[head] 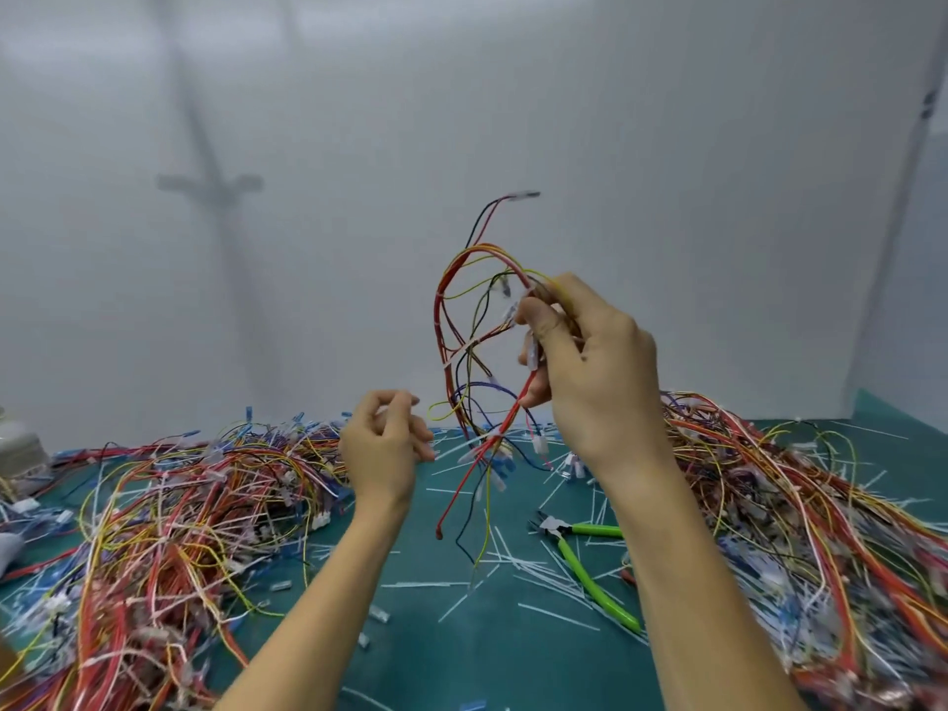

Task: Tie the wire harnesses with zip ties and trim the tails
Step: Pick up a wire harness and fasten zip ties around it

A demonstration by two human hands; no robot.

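Wire harness (pixel 451 372), looped strands, right hand (pixel 590 361) gripping

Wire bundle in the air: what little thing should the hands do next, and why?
Probably the left hand should reach over and gather the dangling ends of the multicoloured wire harness. The right hand grips only its upper loop, so the wires splay loose below, and the left hand is apart from them. Whether it holds anything is unclear.
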